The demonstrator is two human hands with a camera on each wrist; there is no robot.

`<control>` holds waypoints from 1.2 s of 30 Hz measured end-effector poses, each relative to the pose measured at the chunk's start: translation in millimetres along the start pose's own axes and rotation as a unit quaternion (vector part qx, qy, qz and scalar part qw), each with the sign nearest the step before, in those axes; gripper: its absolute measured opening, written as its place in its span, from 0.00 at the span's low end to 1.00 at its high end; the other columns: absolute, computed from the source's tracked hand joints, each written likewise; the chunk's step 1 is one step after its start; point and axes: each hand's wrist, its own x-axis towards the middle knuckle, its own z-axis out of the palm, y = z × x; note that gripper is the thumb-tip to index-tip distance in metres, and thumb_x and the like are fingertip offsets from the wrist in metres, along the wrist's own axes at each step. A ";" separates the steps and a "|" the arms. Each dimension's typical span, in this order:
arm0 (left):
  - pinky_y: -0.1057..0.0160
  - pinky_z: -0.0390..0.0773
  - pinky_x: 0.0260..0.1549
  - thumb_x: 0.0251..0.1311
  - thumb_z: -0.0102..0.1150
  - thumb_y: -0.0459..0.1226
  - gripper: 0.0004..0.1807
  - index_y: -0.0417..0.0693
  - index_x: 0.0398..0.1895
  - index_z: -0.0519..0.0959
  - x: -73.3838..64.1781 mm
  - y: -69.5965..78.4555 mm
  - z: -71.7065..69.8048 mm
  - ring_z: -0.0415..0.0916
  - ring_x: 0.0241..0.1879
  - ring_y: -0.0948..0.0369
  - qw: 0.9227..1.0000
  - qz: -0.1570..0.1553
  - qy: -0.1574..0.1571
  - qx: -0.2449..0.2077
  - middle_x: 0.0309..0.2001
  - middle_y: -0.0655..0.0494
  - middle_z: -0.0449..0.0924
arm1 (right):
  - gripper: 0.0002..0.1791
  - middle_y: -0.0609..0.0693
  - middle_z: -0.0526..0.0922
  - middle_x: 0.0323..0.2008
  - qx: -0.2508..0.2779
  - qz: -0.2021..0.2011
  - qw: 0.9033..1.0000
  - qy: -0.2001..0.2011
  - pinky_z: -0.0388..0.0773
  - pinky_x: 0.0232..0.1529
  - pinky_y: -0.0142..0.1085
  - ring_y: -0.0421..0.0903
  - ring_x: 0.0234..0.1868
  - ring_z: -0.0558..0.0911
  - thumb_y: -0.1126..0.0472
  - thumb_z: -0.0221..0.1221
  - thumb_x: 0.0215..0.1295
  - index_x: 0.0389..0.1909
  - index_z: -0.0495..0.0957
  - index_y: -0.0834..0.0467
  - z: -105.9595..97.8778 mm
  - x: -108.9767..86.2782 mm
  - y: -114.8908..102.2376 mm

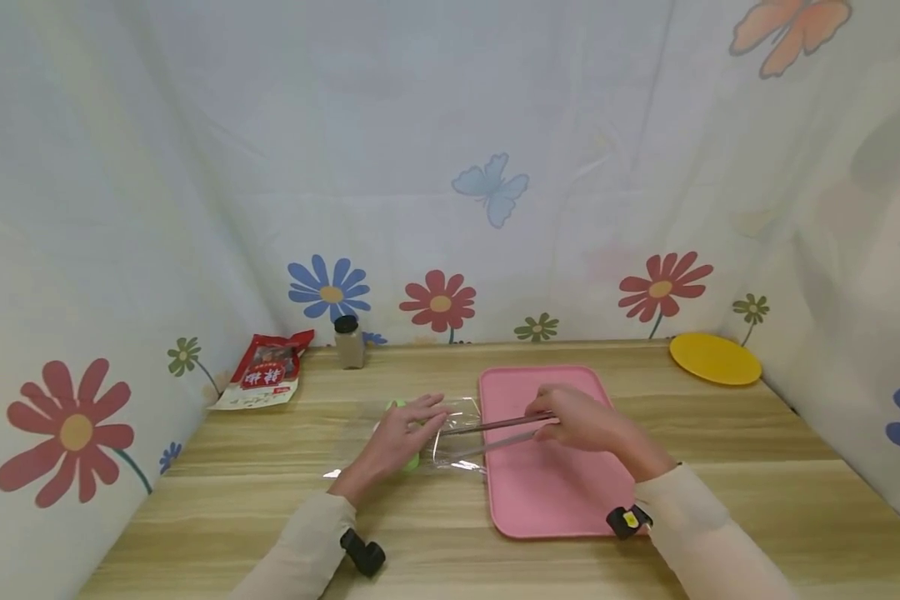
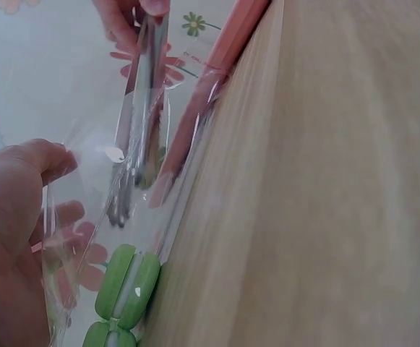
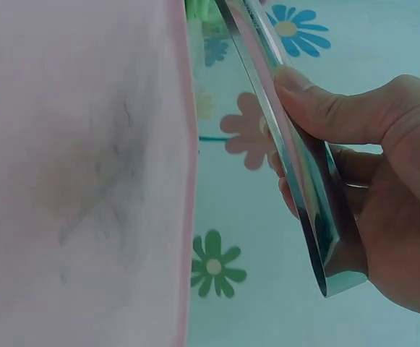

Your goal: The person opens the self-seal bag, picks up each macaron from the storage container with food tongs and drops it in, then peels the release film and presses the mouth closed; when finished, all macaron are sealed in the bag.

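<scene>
My left hand (image 1: pixel 399 440) pinches the upper film of a clear plastic bag (image 1: pixel 461 465) lying on the table. Green macaron-like pieces (image 2: pixel 143 290) with a pale filling show beside that hand in the left wrist view, seen through the film. From the head view, one green piece (image 1: pixel 412 462) is mostly hidden under the hand. My right hand (image 1: pixel 581 419) grips metal tongs (image 1: pixel 498 423) above a pink tray (image 1: pixel 536 512). Their two arms stand apart and reach left into the bag, tips short of the green pieces. In the right wrist view, thumb and fingers wrap the tongs (image 3: pixel 307 170).
A red and white food packet (image 1: pixel 266 373) lies at the back left, beside a small black-capped jar (image 1: pixel 351 346). At the back right rests a yellow plate (image 1: pixel 715 360). Flowered cloth (image 1: pixel 450 208) walls off the wooden table's (image 1: pixel 435 542) back and sides.
</scene>
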 end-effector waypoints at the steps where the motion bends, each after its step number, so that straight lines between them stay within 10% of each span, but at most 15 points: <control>1: 0.29 0.37 0.68 0.73 0.54 0.48 0.19 0.49 0.57 0.84 0.1 0.3 -0.2 0.61 0.72 0.50 1.000 0.001 0.001 0.000 0.67 0.48 0.72 | 0.12 0.46 0.79 0.34 0.001 -0.001 1.000 0.002 0.78 0.39 0.38 0.46 0.36 0.79 0.66 0.70 0.60 0.44 0.85 0.64 -2.8 -4.0 1.9; 15: 0.27 0.38 0.66 0.72 0.55 0.48 0.18 0.50 0.56 0.85 -0.5 -1.5 5.6 0.64 0.71 0.50 1.000 0.000 0.021 0.015 0.66 0.51 0.74 | 0.25 0.52 0.76 0.38 0.016 0.056 0.998 0.036 0.76 0.33 0.35 0.42 0.34 0.74 0.71 0.62 0.66 0.61 0.71 0.77 -35.9 -68.5 42.8; 25: 0.28 0.38 0.67 0.72 0.55 0.49 0.19 0.49 0.56 0.84 -0.6 0.2 5.0 0.63 0.71 0.53 1.000 -0.001 0.014 0.012 0.66 0.51 0.74 | 0.10 0.50 0.78 0.31 0.055 0.146 0.978 0.141 0.74 0.28 0.37 0.47 0.30 0.74 0.70 0.61 0.67 0.46 0.80 0.69 -43.7 -94.8 75.9; 36: 0.28 0.38 0.67 0.72 0.56 0.48 0.16 0.56 0.55 0.85 -0.6 -2.1 4.1 0.64 0.71 0.55 1.000 0.001 0.015 0.004 0.65 0.50 0.75 | 0.14 0.51 0.82 0.28 0.075 0.251 0.962 0.079 0.77 0.28 0.37 0.46 0.28 0.77 0.60 0.66 0.64 0.38 0.83 0.69 -47.3 -105.7 93.2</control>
